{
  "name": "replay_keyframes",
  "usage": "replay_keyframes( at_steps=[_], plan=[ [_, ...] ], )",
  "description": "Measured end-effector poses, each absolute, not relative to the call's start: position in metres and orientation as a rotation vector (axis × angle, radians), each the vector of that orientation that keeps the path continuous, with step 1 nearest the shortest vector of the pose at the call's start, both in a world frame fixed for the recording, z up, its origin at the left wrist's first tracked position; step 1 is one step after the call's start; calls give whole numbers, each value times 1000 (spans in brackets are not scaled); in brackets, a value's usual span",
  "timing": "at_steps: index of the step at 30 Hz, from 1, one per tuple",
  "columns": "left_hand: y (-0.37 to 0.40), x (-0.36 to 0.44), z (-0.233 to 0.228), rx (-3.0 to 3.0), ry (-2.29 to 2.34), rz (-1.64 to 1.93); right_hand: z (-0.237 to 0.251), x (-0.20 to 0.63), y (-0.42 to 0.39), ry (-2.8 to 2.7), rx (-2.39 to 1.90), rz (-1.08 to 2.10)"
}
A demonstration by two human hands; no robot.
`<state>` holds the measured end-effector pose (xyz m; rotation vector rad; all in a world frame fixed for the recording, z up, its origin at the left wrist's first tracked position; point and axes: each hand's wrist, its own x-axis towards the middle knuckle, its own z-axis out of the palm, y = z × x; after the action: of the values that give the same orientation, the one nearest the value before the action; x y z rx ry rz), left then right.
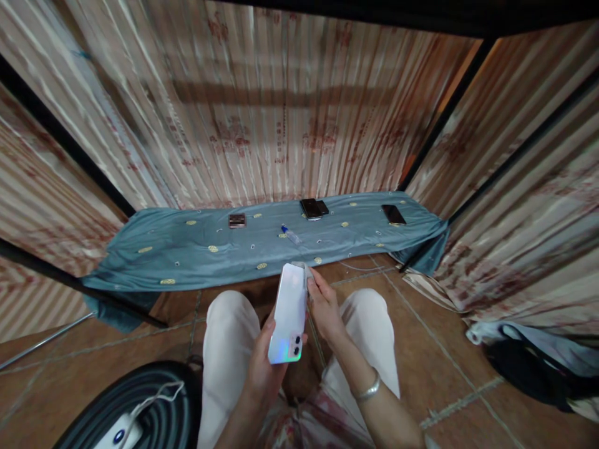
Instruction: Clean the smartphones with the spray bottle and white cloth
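The fingers of the left hand [266, 365] wrap around the lower end of a white phone [289, 312], with the thumb on one long edge and the other fingers behind it, so they are closed on the phone and carry its weight. The phone shows its back to the camera; the two camera lenses sit at the bottom end, close to the left palm. This means the phone stands upside down in the grip, with its top end pointing toward the person and its bottom end pointing away, toward the cloth. Its long axis runs almost away from the body, leaning a little to the right.

The fingers of the right hand [324, 308] are narrow and pinch at the far right edge of the phone, near its upper corner. There seems to be a small pale thing between them, perhaps a wipe or a film, but it is too small to tell. The grip looks like one hand steadies while the other works on the edge. A silver bracelet [367, 390] sits on the right wrist.

The phone is held in the air above the knees, over the brown tiled floor [421, 349]. Farther away lies a blue-green cloth [187, 249] with a small bottle [291, 234], two dark phones [312, 208] stacked and another dark phone [393, 214].
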<state>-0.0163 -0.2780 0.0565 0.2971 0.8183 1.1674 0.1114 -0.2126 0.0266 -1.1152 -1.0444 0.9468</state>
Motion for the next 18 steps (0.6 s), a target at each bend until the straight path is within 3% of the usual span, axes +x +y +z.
replay_keyframes(
  at_steps=[18],
  plan=[
    [-250, -20, 63, 146, 928, 1369, 19, 71, -272, -1316, -1249, 854]
  ],
)
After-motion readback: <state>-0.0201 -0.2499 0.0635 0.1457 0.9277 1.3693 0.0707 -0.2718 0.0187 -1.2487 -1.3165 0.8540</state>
